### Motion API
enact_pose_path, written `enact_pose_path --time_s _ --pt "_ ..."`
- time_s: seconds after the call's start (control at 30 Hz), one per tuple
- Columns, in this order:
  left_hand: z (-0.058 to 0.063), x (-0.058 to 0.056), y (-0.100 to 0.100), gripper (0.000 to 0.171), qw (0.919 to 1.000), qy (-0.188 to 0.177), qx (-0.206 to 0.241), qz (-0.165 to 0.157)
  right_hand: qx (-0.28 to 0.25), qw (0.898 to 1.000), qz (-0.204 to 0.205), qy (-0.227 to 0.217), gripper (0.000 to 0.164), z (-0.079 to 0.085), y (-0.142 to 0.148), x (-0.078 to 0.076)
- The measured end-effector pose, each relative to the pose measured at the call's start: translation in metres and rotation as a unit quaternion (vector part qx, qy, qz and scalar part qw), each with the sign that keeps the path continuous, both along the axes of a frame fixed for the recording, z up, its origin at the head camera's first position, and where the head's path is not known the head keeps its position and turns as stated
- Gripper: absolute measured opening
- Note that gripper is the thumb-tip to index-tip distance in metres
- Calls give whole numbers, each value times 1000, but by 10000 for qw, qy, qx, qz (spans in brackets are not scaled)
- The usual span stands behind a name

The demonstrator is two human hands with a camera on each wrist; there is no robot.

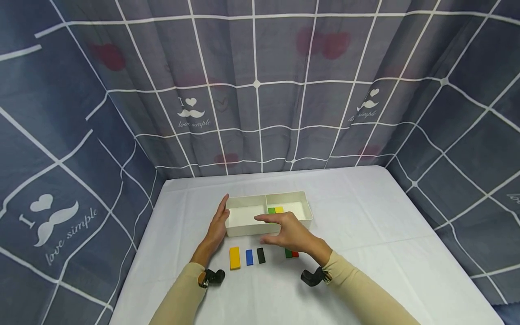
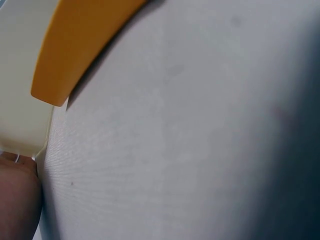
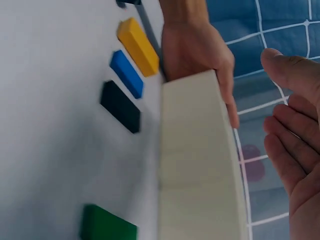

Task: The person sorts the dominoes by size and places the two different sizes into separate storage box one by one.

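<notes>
A cream two-compartment box stands on the white table. My left hand lies against its left end with the fingers fairly straight. My right hand hovers over the front wall, thumb and fingers spread, with nothing between them. Inside the right compartment are a green block and a yellow block, partly hidden by that hand. In front of the box lie an orange-yellow block, a blue block and a black block.
Under the right wrist, a dark green block and a red block lie side by side, partly covered. A grid-patterned curtain hangs behind the table and along both sides.
</notes>
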State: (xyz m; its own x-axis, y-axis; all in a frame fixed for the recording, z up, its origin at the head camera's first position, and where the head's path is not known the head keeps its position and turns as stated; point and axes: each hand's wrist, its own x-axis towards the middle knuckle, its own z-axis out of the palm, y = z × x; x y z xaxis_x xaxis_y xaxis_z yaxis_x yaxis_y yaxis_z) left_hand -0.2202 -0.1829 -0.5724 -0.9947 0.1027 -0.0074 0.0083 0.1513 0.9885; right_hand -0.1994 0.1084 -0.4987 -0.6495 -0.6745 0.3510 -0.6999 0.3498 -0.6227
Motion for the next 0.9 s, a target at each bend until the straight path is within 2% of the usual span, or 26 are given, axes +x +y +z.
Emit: enact_pose_path --time_s 0.17,0.53,0.9 --pt "-1 -1 -1 57 9999 74 51 -64 11 9999 107 50 64 -12 -12 6" --pt "-1 0 -1 57 9999 105 74 -115 15 9995 292 -155 65 -41 -35 13" --pt "0 0 -1 58 9998 13 142 -110 415 9980 177 -437 69 -59 -51 20"
